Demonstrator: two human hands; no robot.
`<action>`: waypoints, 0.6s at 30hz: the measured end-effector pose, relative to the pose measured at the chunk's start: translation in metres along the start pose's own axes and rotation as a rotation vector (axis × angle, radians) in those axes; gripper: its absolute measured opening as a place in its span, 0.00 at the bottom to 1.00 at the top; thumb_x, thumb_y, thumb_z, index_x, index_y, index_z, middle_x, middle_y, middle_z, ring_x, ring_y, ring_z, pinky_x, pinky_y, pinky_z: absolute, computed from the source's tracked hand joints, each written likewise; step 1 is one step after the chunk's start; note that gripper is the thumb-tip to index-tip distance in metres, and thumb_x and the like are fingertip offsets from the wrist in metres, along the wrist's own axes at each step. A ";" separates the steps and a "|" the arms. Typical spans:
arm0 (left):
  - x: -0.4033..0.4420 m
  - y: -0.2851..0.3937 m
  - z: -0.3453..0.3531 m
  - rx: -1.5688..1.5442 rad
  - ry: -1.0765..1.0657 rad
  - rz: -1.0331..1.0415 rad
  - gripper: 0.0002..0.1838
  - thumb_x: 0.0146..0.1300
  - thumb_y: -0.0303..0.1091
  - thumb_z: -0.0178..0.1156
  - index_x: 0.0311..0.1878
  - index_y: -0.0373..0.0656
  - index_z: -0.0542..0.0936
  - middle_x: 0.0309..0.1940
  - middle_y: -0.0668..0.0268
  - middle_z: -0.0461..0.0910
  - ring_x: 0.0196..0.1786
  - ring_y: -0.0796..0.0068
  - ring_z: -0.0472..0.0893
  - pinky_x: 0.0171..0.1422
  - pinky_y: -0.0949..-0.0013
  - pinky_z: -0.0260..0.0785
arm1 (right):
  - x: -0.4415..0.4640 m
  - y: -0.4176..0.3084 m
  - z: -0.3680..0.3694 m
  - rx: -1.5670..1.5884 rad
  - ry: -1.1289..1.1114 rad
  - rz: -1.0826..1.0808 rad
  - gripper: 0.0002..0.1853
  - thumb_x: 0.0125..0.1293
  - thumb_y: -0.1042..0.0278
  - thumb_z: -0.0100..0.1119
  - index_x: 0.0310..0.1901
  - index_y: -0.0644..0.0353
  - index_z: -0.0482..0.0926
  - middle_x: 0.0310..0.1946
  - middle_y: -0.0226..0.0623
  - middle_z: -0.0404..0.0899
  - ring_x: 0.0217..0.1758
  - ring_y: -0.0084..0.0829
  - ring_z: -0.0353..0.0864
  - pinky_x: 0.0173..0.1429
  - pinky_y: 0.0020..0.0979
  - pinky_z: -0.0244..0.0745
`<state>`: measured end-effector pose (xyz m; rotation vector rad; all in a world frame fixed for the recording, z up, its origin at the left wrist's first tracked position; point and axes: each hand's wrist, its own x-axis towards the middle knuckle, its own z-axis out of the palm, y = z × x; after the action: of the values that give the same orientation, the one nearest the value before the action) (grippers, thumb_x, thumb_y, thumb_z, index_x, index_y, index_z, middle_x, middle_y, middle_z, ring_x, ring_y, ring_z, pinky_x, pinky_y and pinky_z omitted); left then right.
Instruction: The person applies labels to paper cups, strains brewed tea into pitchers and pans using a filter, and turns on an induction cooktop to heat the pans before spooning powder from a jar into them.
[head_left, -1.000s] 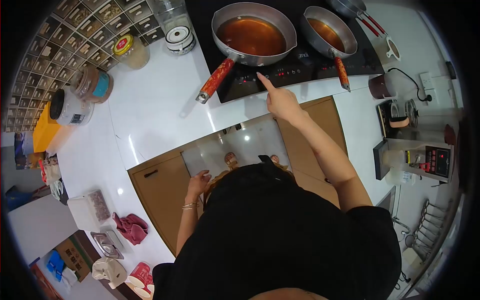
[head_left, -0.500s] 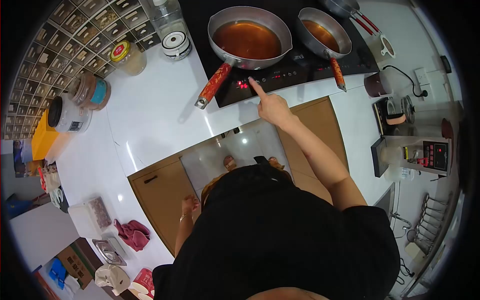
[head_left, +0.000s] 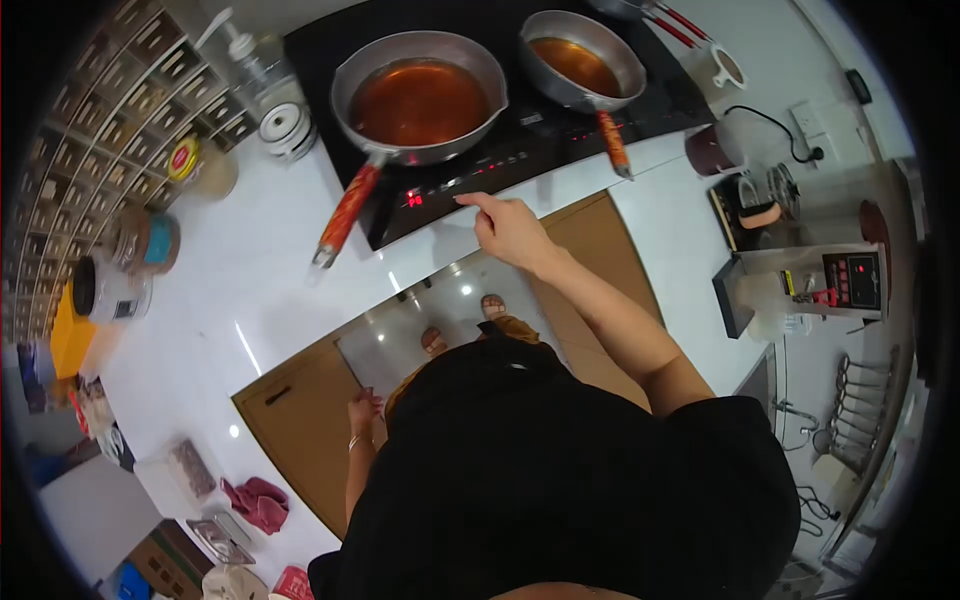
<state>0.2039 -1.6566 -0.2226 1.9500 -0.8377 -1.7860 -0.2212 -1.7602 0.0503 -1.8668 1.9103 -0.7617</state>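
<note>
My right hand (head_left: 512,235) is at the front edge of the black cooktop (head_left: 400,224). Its index finger points out over the touch panel while the other fingers are curled, and it holds nothing; contact with the glass cannot be told. Red digits (head_left: 414,200) glow left of the fingertip. Behind them stands a large pan (head_left: 440,155) of reddish-brown liquid, its red-patterned handle (head_left: 348,212) jutting over the counter. A smaller pan (head_left: 628,68) with similar liquid sits to its right. My left hand (head_left: 364,412) hangs empty at my side, fingers loosely bent and apart.
Left of the cooktop are a pump bottle (head_left: 262,70), a white-lidded jar (head_left: 287,130) and several other jars. A maroon cloth (head_left: 257,503) lies on the left counter. A machine with a red display (head_left: 852,282) and hanging ladles (head_left: 858,405) are at right.
My right index finger has drawn back from beside the red digits toward the cooktop's front edge. The view has shifted, so the pans sit further left. The left hand still hangs down.
</note>
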 end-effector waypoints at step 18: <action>-0.078 0.083 0.130 0.297 -0.104 0.133 0.18 0.64 0.40 0.54 0.47 0.34 0.77 0.31 0.60 0.80 0.34 0.73 0.78 0.40 0.72 0.71 | -0.019 0.198 -0.123 -0.158 0.193 0.266 0.40 0.52 0.77 0.48 0.68 0.38 0.51 0.16 0.45 0.74 0.20 0.47 0.75 0.29 0.44 0.71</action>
<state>0.0595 -1.6538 -0.1280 1.9335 -1.3012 -1.7792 -0.4519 -1.7298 0.0254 -1.6257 2.3428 -0.7459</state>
